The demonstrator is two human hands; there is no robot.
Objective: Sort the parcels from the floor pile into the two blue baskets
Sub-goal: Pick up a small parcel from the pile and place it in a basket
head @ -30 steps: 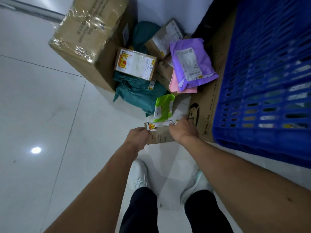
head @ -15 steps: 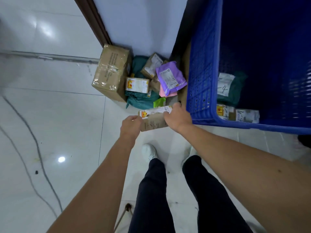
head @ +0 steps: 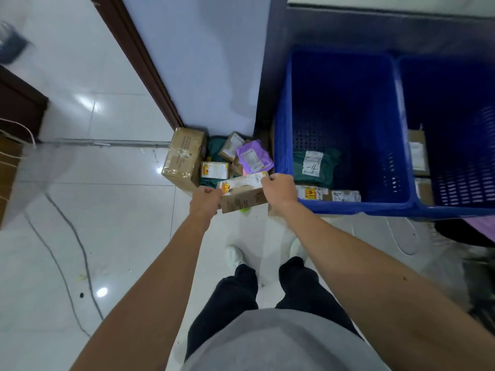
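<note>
A small brown cardboard box (head: 242,195) with a white label on top is tilted above the floor. The left hand (head: 205,199) and right hand (head: 280,188) grip its two ends. Behind it, at twelve o'clock, lies the pile: a big taped carton (head: 184,156), a purple mailer (head: 254,156) and a white-labelled box (head: 214,170). At two o'clock stands the first blue basket (head: 284,129), holding a green bag (head: 313,163) marked "-4" and some labelled boxes (head: 329,195). The second basket (head: 460,156) touches its three o'clock side.

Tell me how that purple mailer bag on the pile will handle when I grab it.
Probably floppy: the purple mailer bag is wrinkled plastic film, so it should sag when lifted. Likely light, since it looks thin. Its smooth skin may be slightly slippery.
</note>
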